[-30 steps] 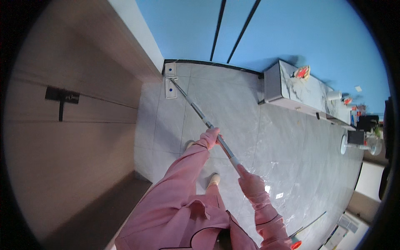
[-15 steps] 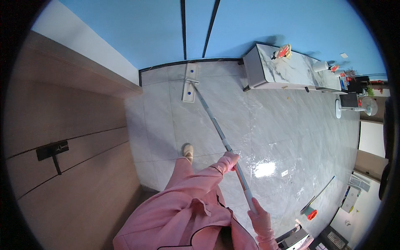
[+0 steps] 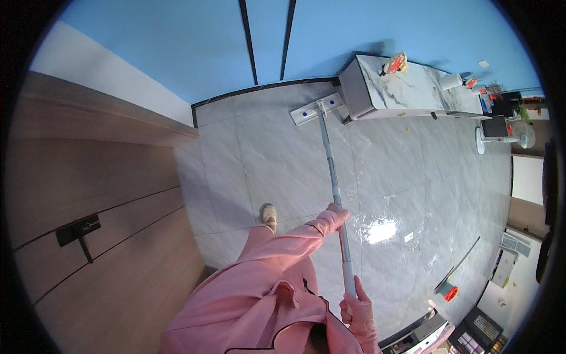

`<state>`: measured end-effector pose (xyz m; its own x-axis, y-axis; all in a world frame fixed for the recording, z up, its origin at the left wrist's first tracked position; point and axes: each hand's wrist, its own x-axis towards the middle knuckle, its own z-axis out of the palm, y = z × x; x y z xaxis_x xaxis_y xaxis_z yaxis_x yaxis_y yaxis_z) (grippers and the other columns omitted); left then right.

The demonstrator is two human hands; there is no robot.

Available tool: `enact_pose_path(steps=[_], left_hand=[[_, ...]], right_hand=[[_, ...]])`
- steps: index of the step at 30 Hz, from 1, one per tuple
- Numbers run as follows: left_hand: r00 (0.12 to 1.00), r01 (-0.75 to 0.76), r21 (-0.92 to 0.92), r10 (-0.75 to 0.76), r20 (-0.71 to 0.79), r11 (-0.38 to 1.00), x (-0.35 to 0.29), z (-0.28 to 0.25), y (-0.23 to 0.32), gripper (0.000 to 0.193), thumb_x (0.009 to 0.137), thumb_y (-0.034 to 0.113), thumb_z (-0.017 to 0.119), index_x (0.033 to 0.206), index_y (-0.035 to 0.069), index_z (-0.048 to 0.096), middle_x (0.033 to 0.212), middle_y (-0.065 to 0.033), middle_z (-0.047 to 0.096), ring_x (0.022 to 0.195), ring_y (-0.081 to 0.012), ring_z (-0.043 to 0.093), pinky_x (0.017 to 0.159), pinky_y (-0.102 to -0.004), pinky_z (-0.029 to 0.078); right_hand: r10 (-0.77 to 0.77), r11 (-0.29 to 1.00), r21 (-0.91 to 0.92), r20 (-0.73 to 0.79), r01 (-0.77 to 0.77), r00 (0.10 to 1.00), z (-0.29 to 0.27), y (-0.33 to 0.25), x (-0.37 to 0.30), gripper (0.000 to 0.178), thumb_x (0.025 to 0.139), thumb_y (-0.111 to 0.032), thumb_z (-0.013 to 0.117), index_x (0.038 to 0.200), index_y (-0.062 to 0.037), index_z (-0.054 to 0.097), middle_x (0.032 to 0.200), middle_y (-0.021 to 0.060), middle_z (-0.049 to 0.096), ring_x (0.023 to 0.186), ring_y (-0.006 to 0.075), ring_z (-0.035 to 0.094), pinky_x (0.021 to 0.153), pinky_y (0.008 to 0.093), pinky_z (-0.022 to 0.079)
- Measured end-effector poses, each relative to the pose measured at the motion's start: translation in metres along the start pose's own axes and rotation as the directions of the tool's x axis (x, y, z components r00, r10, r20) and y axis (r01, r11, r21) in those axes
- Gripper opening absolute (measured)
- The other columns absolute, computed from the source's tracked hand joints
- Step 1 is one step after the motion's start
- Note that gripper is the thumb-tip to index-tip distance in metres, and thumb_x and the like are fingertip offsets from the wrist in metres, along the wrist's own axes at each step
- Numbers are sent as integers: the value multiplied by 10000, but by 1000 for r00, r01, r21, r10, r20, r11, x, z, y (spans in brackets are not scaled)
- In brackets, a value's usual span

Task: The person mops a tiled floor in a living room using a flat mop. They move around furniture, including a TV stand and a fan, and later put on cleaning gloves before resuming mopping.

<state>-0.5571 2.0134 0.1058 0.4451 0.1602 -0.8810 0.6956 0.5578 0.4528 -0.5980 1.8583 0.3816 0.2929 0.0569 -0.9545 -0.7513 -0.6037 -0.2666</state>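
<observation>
While fingers of your left hand [image 3: 337, 216] and right hand [image 3: 361, 314] grip the mop [image 3: 331, 171], its head [image 3: 306, 114] lies upper centre in the frame, just beside the cabinet [image 3: 407, 88]; pushing right could bump it.

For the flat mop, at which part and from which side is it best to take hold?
Probably right hand around the pale grip at the near end, left hand farther up the pole, both coming from the wearer's side. The pole is slim and straight, its near end toward the wearer; the wide, flat mop head lies at the far end.
</observation>
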Motion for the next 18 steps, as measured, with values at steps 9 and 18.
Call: enact_pose_path(steps=[9,18], left_hand=[[971,-237,-464,185,-154,854,38,-56,34,176,657,160,571,706,-7,545,603,-110,537,548,-233,553,478,-367,438],[943,-220,-548,33,-330,807,3,-145,-64,196,603,107,570,747,-10,508,646,-102,502,516,-225,502,420,-368,396]], right_hand=[[62,998,-1,255,-64,965,27,-57,47,655,845,-161,496,1414,-290,198,612,14,419,398,84,322,358,208,235],[297,955,-154,465,-254,834,51,-40,44,661,852,-149,512,1409,-324,203,615,22,420,407,86,311,356,215,213]])
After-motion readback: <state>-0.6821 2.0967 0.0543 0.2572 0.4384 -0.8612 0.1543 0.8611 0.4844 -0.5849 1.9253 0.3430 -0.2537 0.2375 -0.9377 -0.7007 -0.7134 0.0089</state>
